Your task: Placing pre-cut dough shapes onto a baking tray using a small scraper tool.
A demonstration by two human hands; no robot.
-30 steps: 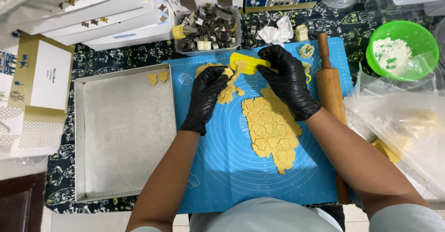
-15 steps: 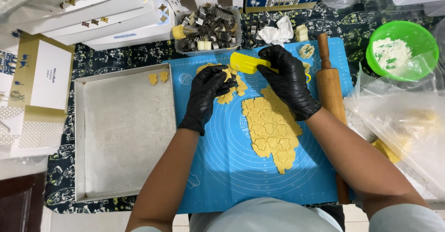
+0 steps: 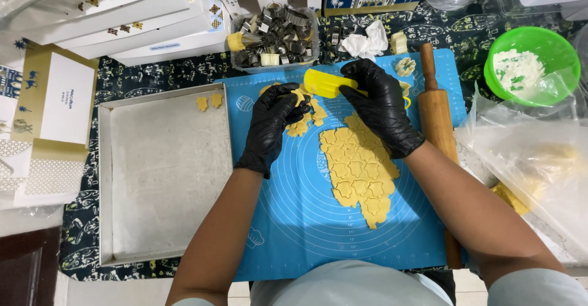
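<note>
Over soft stamped dough (image 3: 358,171), right hand (image 3: 381,104) seemingly pinches smooth scraper (image 3: 324,83).

Table: covered by a dark patterned cloth (image 3: 153,73).
Centre: blue baking mat (image 3: 306,220) lying flat on the cloth.
Left: metal baking tray (image 3: 105,177), just beside the mat.
Far edge: clear tub of metal cutters (image 3: 275,37), crumpled white tissue (image 3: 367,43), white boxes (image 3: 122,12).
Right: green bowl (image 3: 566,55) of flour, clear plastic bag (image 3: 533,153).
Far left: gold-and-white boxes (image 3: 52,98).
</note>
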